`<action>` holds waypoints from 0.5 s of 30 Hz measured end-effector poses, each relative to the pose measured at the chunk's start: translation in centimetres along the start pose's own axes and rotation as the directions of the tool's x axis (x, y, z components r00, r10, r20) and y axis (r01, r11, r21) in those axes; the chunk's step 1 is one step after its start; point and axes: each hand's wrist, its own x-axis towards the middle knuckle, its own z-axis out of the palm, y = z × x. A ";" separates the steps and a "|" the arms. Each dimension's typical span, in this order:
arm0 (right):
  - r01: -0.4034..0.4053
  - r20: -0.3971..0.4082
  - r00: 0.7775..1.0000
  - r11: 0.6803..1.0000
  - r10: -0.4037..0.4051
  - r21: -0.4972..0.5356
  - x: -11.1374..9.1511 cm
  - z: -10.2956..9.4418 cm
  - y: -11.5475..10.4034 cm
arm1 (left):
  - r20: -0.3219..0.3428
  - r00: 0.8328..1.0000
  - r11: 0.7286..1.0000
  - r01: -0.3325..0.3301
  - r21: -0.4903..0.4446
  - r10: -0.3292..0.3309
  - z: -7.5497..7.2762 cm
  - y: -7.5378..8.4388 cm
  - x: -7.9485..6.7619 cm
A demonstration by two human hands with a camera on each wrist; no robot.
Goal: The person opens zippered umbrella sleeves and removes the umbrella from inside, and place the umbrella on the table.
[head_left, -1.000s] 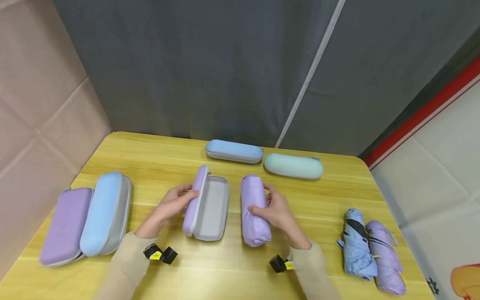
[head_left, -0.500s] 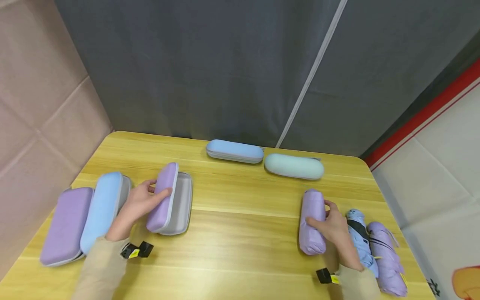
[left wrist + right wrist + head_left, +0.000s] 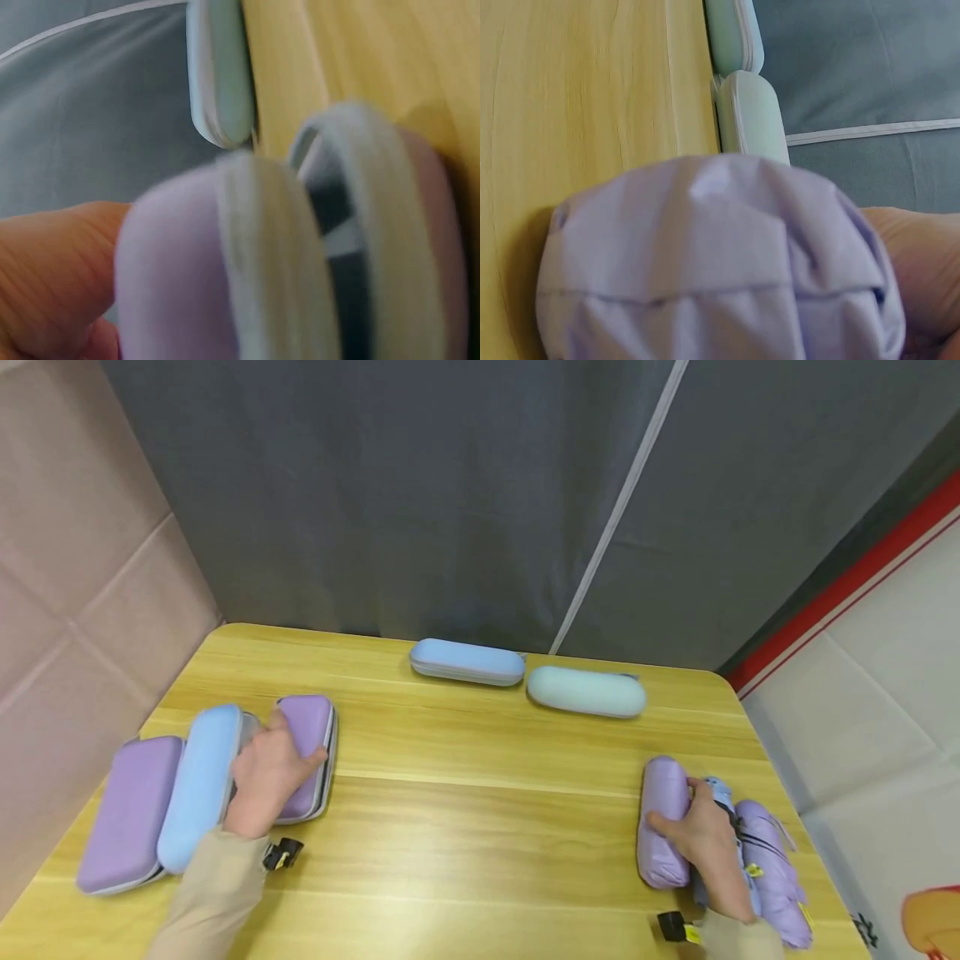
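Note:
On the left of the table, my left hand (image 3: 264, 770) holds the lid of a purple hard-shell zip case (image 3: 303, 772). The thumb lies across the lid and the fingers are on its far left side. In the left wrist view the case's grey rims (image 3: 279, 255) stand slightly apart. At the right, my right hand (image 3: 701, 831) grips a smooth purple folded umbrella (image 3: 663, 827), thumb on top and fingers along its right side. Its gathered end fabric (image 3: 697, 240) fills the right wrist view. The hand partly covers a blue folded umbrella (image 3: 722, 795).
A blue case (image 3: 201, 789) and another purple case (image 3: 131, 814) lie at the far left. Another purple folded umbrella (image 3: 776, 877) lies at the far right. A slim blue case (image 3: 467, 660) and a mint case (image 3: 587, 691) lie by the grey curtain (image 3: 390, 502).
My left hand has carried the purple case left, beside the blue one, and its lid has come down. My right hand has taken the purple umbrella right, next to the other umbrellas.

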 end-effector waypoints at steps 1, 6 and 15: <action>-0.002 -0.004 1.000 1.000 0.002 -0.012 0.0 0.0 0.0 | -0.015 1.000 1.000 0.007 0.018 -0.007 0.1 -0.1 0.0; -0.003 -0.025 1.000 0.998 0.001 -0.064 0.0 -0.2 0.4 | -0.097 0.995 0.997 0.012 0.072 -0.005 0.5 -0.4 -0.1; -0.020 0.003 1.000 0.994 0.021 -0.107 0.2 -0.5 0.8 | -0.157 0.987 0.995 0.029 0.097 -0.014 0.6 -1.0 -0.3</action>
